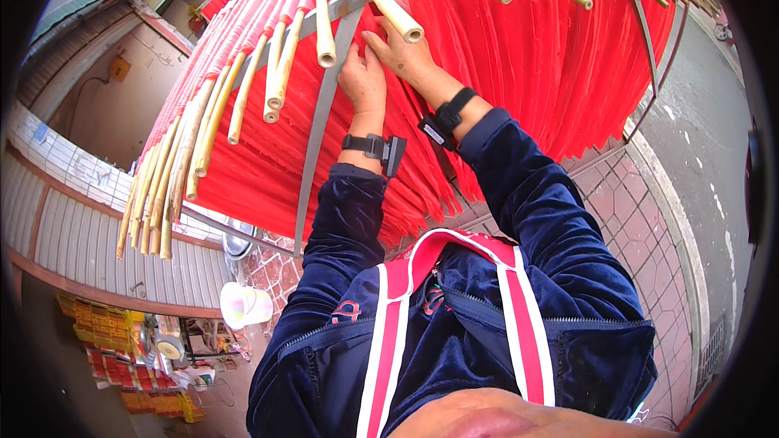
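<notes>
Both my arms reach up to a rack hung with red sheets (487,73) draped in dense folds, of thin paper or cloth, I cannot tell which. My left hand (363,81) is closed on the edge of a red sheet, just right of a grey metal upright. Close beside it, my right hand (403,55) also has its fingers curled at the red sheet, beneath the cut end of a bamboo pole (389,8). That pole hides part of the right hand's fingers. A shorter bamboo pole (324,40) juts out above my left hand.
The grey metal frame (320,130) carries many bamboo poles (211,122), their ends sticking out toward me. Low on the left stand a white bucket (246,305) and a metal basin (238,239). Paving tiles (633,219) and a road (702,130) lie to the right.
</notes>
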Demonstrator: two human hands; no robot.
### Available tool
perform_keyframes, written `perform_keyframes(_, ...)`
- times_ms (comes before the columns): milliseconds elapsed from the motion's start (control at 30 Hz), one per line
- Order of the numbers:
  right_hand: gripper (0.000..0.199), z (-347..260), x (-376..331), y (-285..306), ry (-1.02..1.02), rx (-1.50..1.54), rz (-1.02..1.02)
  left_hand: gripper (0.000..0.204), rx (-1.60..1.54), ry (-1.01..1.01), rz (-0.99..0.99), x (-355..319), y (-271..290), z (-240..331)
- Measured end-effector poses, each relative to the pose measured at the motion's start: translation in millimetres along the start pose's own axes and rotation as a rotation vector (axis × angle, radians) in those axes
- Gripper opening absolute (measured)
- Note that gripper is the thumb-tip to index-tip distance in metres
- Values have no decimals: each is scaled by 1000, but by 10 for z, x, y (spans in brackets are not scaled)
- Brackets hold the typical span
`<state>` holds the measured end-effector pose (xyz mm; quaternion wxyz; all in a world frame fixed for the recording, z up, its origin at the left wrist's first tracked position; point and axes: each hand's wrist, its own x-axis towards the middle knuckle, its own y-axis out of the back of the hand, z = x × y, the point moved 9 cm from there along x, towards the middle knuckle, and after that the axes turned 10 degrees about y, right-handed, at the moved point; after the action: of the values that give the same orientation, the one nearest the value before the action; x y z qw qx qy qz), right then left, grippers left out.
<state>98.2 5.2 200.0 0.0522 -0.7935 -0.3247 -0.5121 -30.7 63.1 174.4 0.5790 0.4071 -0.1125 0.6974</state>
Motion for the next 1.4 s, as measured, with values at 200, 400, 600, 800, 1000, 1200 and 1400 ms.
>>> perform_keyframes(200, 23, 233, 67, -55, -33, 10, 57, 32, -155, 36, 107, 11, -92, -192)
perform_keyframes(400, 24, 519, 162, 103, -6, 39, 127, 36, -277, 159, 131, -66, -29, -300)
perform_keyframes(600, 26, 740, 241, 217, -53, 54, 210, 35, -343, 204, 138, -135, 25, -223)
perform_keyframes(800, 27, 705, -19, -67, -81, 92, 51, 35, -387, 255, 81, -133, -46, -314)
perform_keyframes(1000, 30, 706, -354, -331, -138, -56, -154, 38, -124, 266, -110, -196, -321, -622)
perform_keyframes(1200, 24, 1196, -724, -524, -535, 398, -142, 34, -51, 259, -84, -338, -211, -908)
perform_keyframes(1400, 22, 1465, -552, -114, -396, 354, 98, 33, -151, 211, 68, -347, -7, -1021)
